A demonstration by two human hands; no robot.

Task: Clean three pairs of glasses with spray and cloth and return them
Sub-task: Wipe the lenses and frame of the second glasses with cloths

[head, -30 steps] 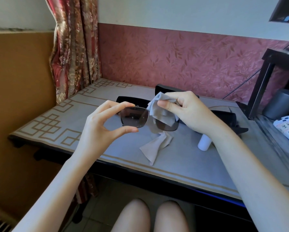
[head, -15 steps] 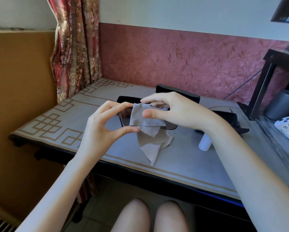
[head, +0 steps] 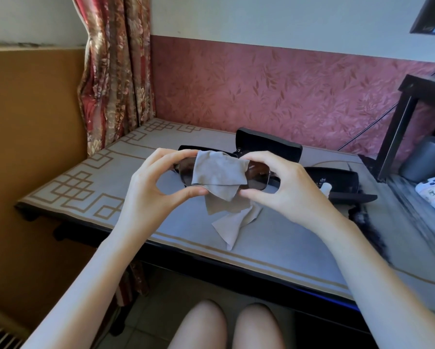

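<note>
cloth [head: 217, 172] draped over glasses [head: 258, 176] above desk [head: 274, 238] middle | cases [head: 269, 146] behind, near rear edge | spray bottle [head: 324, 191] right of glasses

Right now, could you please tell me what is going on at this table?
A seated person holds a pair of dark sunglasses above the table with both hands. The left hand pinches one end of the frame and the right hand pinches the other. A grey cloth is draped over the lenses between them, apparently mid-wipe. Behind them, black glasses cases lie on the table, and a white spray bottle stands partly hidden by the right hand.
</note>
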